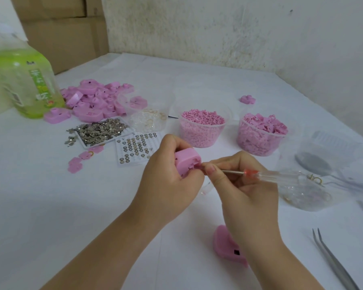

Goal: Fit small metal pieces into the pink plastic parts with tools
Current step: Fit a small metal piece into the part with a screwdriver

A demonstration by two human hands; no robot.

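My left hand (168, 174) grips a pink plastic part (187, 161) above the middle of the table, its open side turned to the right. My right hand (239, 183) pinches a small screwdriver (266, 174) with a clear handle and an orange collar; its metal tip is at the part's opening. Whether a metal piece sits in the part is hidden by my fingers. A second pink part (228, 245) lies on the table under my right wrist. A white tray of loose metal pieces (99, 131) and a card with rows of small metal pieces (135, 147) lie to the left.
A heap of pink parts (92, 101) and a green bottle (27, 84) stand at the back left. Two tubs of pink bits (201, 128) (262, 132) stand behind my hands. Tweezers (333, 260) lie at the front right, clear containers (306, 191) at the right.
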